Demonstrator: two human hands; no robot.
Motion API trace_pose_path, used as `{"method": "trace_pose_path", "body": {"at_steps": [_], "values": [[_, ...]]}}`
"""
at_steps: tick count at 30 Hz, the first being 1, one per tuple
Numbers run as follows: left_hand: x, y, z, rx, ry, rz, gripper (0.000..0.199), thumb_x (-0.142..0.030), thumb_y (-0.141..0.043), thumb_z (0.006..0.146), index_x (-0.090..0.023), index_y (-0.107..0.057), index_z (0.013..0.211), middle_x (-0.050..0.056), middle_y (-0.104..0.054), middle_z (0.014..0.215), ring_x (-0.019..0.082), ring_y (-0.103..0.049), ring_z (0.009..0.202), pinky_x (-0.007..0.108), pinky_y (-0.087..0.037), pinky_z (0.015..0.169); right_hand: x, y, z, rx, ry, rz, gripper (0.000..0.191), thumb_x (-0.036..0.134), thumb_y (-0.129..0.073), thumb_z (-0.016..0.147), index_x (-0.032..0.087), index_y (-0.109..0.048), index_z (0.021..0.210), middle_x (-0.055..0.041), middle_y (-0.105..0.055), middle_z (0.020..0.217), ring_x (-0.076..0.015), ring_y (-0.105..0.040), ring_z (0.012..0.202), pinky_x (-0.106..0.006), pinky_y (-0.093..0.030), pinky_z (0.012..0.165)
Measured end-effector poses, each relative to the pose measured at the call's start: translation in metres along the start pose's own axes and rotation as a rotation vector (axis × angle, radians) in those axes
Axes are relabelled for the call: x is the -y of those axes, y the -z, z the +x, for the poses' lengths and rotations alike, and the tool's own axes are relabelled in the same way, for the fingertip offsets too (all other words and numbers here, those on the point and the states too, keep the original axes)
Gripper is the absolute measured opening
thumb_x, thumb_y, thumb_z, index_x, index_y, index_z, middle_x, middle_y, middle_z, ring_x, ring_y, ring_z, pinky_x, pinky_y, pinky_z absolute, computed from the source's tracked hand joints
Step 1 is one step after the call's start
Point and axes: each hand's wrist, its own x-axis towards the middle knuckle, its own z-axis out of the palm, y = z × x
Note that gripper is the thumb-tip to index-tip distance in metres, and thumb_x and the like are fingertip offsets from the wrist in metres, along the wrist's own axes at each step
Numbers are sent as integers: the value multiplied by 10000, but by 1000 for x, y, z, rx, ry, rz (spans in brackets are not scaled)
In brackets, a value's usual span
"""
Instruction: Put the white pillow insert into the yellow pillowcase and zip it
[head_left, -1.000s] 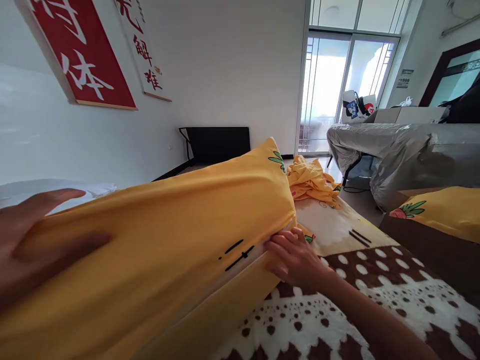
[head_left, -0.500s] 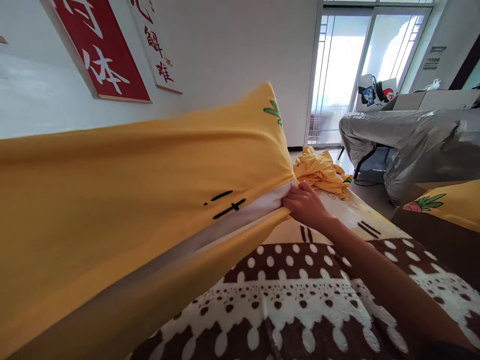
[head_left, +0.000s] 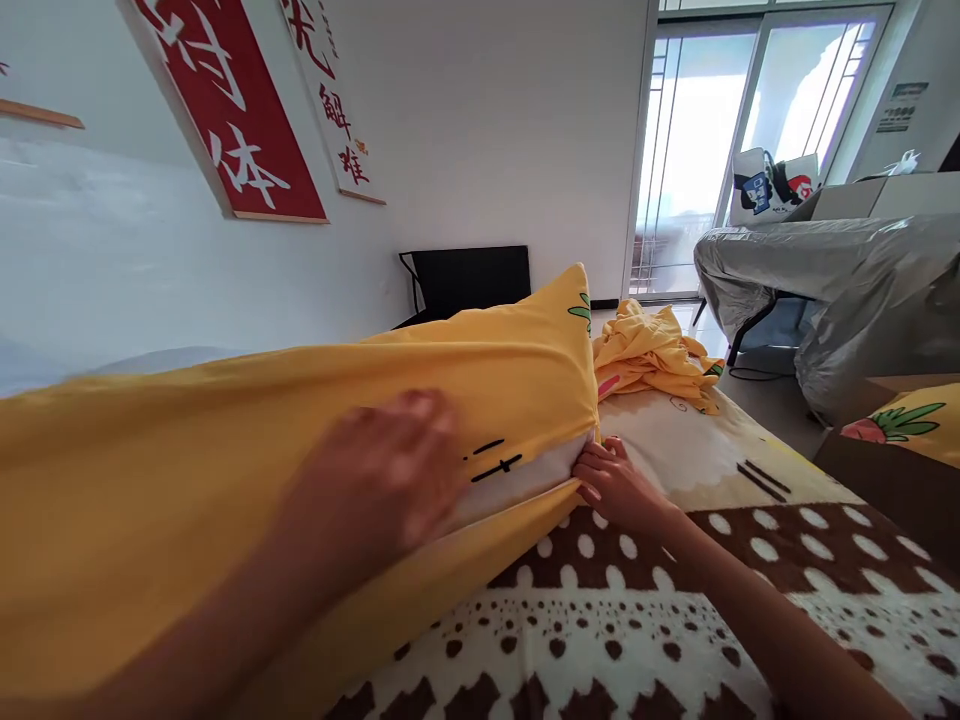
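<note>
A long yellow pillowcase [head_left: 247, 420] with black marks and a green leaf print lies across the left and middle of the view. Its long side gapes, and a white pillow [head_left: 525, 478] shows through the slit. At the right end of that opening, my right hand [head_left: 619, 488] is closed on the pillowcase's edge by the corner. My left hand [head_left: 382, 465] is over the front of the pillowcase, left of the black marks. Motion smears its fingers, so whether it touches the cloth is unclear.
Under the pillow spreads a brown and cream patterned blanket [head_left: 600, 640]. Crumpled yellow cloth [head_left: 649, 345] lies behind the pillow's right end. A box [head_left: 885, 500] with yellow printed fabric stands at right, near plastic-covered furniture [head_left: 847, 260]. A black chair [head_left: 472, 280] is by the wall.
My left hand has come into view over the pillowcase. The pillow's raised right end now sits lower, uncovering the black chair behind. My right hand keeps hold at the corner of the opening.
</note>
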Motion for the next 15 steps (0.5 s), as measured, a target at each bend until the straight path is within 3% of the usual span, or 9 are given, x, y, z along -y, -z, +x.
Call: {"method": "trace_pose_path", "body": {"at_steps": [3, 5, 8, 10, 12, 15], "values": [[-50, -20, 31, -1, -123, 141, 333, -228, -475, 838, -132, -566, 1143, 182, -557, 1208, 325, -527, 1063, 437, -422, 807, -2, 3, 0, -15, -3, 12, 20, 202, -571, 843, 184, -567, 835, -48, -647, 921, -208, -530, 1014, -378, -288, 921], [-63, -29, 43, -36, -147, 218, 259, -80, -422, 820, -127, -621, 979, 136, -625, 957, 261, -576, 834, 378, -425, 681, -2, 1, 0, -29, -4, 26, 53, 217, -563, 854, 188, -566, 897, -61, -647, 1001, -215, -516, 1075, -388, -281, 946], [-71, -35, 49, -52, -249, 174, 230, -23, -409, 789, -140, -607, 779, 69, -562, 701, 208, -527, 629, 330, -372, 546, 0, -4, 3, -43, -30, 29, 160, 182, -529, 865, 196, -545, 1024, -73, -615, 1140, -220, -473, 1170, -408, -267, 973], [-77, -38, 49, -5, -280, 129, 203, -33, -422, 782, -146, -584, 733, 62, -536, 669, 208, -518, 610, 329, -361, 531, 1, -7, 5, -42, -51, 20, 234, 144, -503, 866, 208, -525, 1091, -76, -584, 1207, -222, -441, 1215, -420, -261, 983], [-86, -42, 48, 76, -203, 129, 188, -35, -428, 781, -137, -578, 731, 79, -547, 687, 221, -534, 645, 341, -381, 564, 1, -7, 7, -31, -55, 17, 275, 142, -503, 862, 211, -511, 1128, -87, -565, 1231, -227, -422, 1235, -425, -260, 989], [-103, -52, 53, 172, -190, -43, 160, -66, -439, 799, -131, -585, 815, 105, -589, 796, 236, -559, 747, 365, -430, 657, 1, -6, 8, -11, -48, 20, 221, 176, -518, 855, 185, -534, 1076, -104, -596, 1135, -238, -455, 1178, -421, -274, 978]]}}
